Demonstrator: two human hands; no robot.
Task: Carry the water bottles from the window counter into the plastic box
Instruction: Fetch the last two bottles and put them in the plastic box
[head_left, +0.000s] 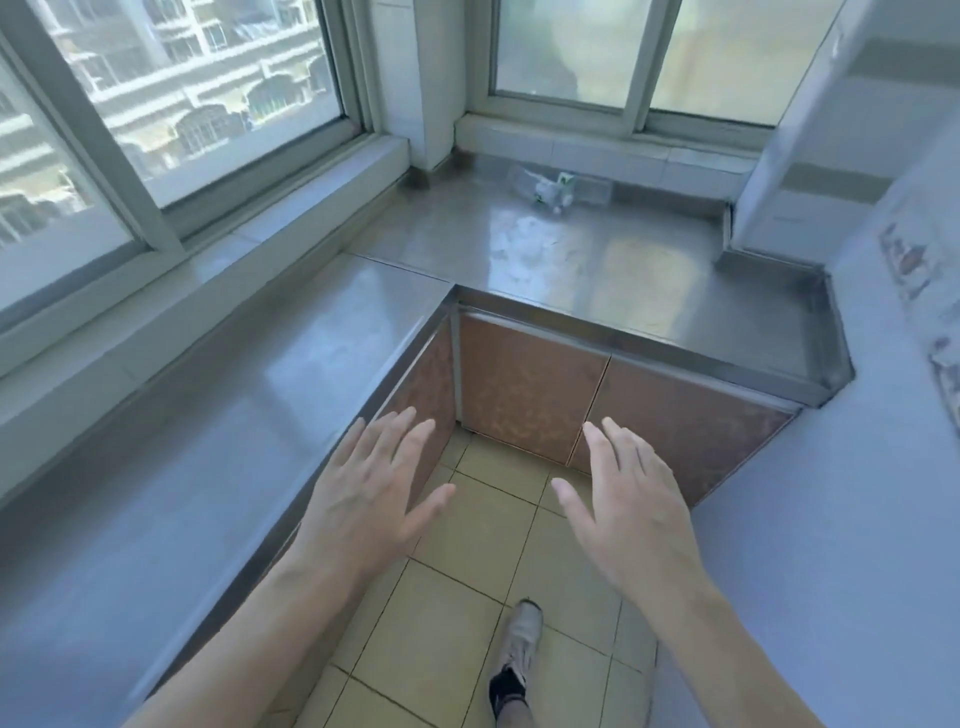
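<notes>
Clear water bottles with green-and-white labels (558, 188) lie on their sides at the back of the steel window counter (623, 280), just under the far window; blur hides how many there are. My left hand (371, 493) and my right hand (623, 499) are both held out in front of me over the floor, palms down, fingers spread, holding nothing. Both hands are well short of the bottles. No plastic box is in view.
The steel counter wraps in an L along the left window and the far window. Brown cabinet doors (530, 384) sit below it. A white appliance (841, 130) stands at the back right. A wall closes the right side. My shoe (519, 644) is on the tiled floor.
</notes>
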